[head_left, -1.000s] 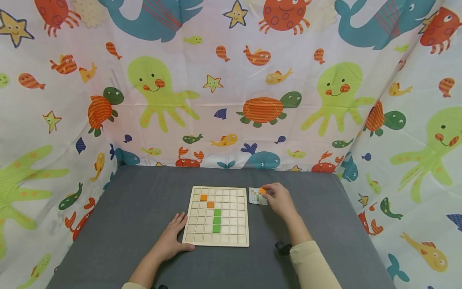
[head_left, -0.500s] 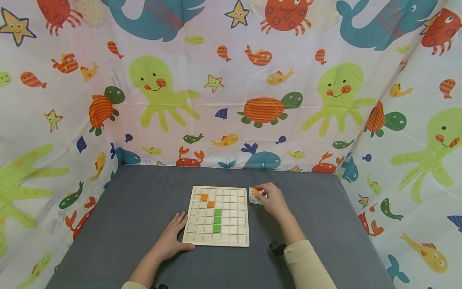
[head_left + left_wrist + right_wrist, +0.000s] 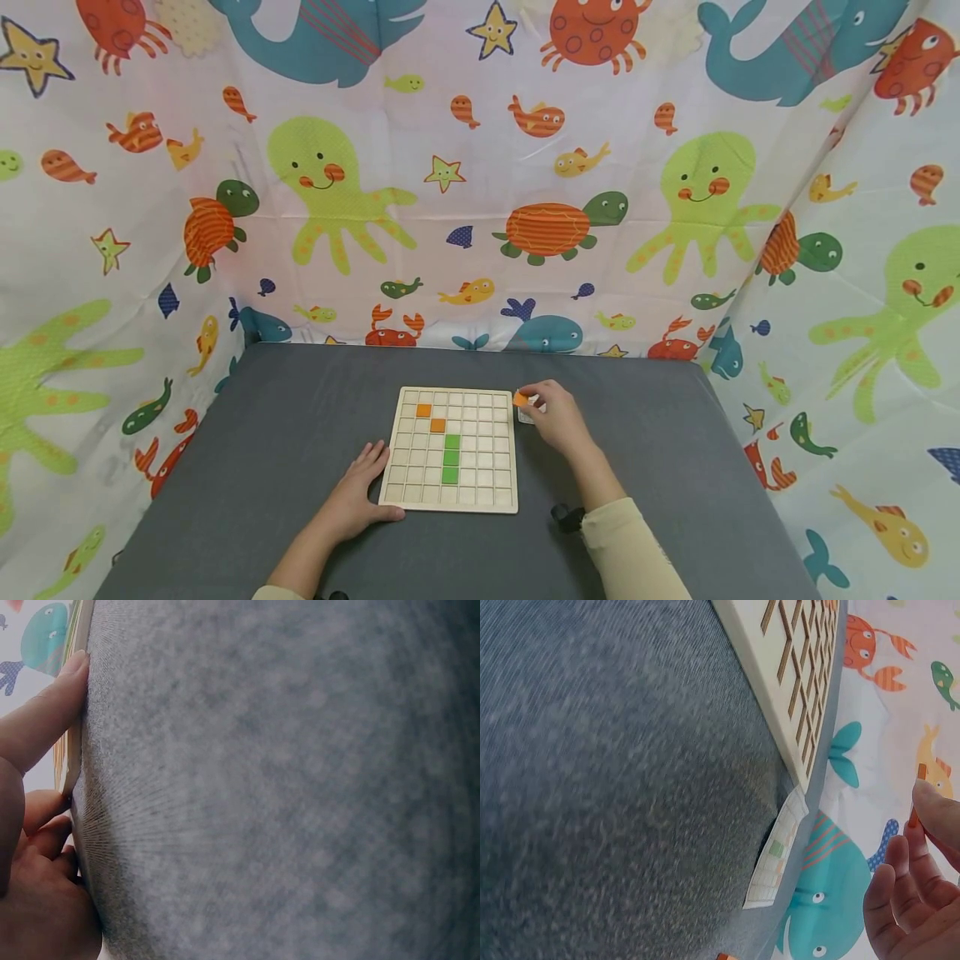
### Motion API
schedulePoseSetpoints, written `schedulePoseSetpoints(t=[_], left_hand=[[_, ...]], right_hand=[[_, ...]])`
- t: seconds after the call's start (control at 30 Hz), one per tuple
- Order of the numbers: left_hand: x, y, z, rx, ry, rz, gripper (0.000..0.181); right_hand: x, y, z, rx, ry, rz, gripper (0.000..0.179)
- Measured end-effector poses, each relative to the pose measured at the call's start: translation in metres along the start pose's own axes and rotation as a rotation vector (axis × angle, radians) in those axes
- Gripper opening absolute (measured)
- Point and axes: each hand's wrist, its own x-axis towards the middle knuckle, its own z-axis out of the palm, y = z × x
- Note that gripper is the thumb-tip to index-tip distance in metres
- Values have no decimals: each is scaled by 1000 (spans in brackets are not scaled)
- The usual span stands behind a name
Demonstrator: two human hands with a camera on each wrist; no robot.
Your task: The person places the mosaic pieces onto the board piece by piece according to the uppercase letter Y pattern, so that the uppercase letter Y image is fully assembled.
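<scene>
A wooden grid board (image 3: 483,492) lies on the grey table. In its cells sit two orange square tiles (image 3: 423,411) on a diagonal and a column of green square tiles (image 3: 451,457). My left hand (image 3: 351,500) rests at the board's near left corner, thumb along the front edge, fingers against the left side. Thumb and fingertip of my right hand (image 3: 557,417) pinch another orange tile (image 3: 916,796), held up just off the board's far right corner. Beneath that hand lies a small printed pattern card (image 3: 769,859), partly hidden in the head view.
The grey tabletop (image 3: 300,400) spreads around the board. A sea-animal print curtain (image 3: 465,225) encloses the back and sides. Something black (image 3: 567,518) is at the right wrist. A bit of orange (image 3: 726,957) shows at the right wrist view's bottom edge.
My right hand has moved left with the pinched orange tile, from over the card's right edge to beside the board's far right corner. The left hand and board stay put.
</scene>
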Motion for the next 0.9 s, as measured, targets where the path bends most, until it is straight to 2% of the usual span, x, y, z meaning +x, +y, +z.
schedulePoseSetpoints(t=[0.47, 0.9], left_hand=[[1, -2, 1, -14, 15, 15, 117], [1, -3, 1, -6, 5, 1, 119]], right_hand=[[2, -17, 14, 6, -37, -30, 25], [5, -30, 29, 8, -96, -73, 23]])
